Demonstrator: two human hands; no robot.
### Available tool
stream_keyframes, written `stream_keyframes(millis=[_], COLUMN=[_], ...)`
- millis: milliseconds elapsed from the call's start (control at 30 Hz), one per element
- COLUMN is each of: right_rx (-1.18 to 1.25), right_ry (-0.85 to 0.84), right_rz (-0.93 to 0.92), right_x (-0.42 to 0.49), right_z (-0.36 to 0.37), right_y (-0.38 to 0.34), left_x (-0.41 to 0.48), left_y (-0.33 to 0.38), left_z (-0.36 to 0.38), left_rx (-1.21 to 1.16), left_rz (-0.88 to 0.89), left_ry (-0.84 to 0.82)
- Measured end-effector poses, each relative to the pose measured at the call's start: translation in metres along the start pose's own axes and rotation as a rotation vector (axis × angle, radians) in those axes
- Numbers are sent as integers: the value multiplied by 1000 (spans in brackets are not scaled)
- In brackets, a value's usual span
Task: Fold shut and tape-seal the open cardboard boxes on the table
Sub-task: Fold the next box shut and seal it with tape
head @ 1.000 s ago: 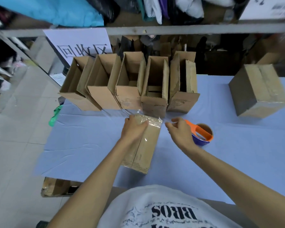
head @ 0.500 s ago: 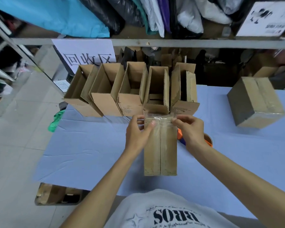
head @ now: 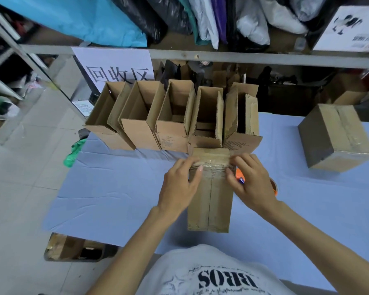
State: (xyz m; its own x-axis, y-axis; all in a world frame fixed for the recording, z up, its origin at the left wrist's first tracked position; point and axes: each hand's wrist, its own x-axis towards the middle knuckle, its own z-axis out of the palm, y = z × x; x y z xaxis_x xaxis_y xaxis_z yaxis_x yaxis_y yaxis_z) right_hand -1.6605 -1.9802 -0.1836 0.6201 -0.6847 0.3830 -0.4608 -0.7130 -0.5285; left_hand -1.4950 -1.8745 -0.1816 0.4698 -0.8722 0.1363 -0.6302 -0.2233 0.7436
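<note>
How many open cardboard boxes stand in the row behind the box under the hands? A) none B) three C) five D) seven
C: five open cardboard boxes stand side by side, flaps up, just beyond the closed box.

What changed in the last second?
The closed brown cardboard box turned from slanted to straight. The right hand left the orange tape dispenser; it and the left hand now press clear tape at the box's far end. The row of open cardboard boxes and sealed box stayed put.
</note>
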Motion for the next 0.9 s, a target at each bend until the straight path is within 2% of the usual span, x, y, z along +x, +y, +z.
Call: stream_keyframes(millis=[100,300,567,767,900], right_rx=[37,259,279,416,409], right_ry=[-12,-64,-16,3,-22], right_rz=[-1,72,66,227,257], right_x=[2,2,0,6,11], right_z=[-5,-9,-10,-14,-16], right_y=[7,11,13,8,5], left_x=[4,10,10,15,15], left_y=[-1,-2,2,3,2], left_z=[-2,-7,-12,-10,-8], left_rx=[1,-165,-267,-329,-305], left_rz=[18,-1,-93,-167,-160], left_ry=[1,-1,21,16,-37])
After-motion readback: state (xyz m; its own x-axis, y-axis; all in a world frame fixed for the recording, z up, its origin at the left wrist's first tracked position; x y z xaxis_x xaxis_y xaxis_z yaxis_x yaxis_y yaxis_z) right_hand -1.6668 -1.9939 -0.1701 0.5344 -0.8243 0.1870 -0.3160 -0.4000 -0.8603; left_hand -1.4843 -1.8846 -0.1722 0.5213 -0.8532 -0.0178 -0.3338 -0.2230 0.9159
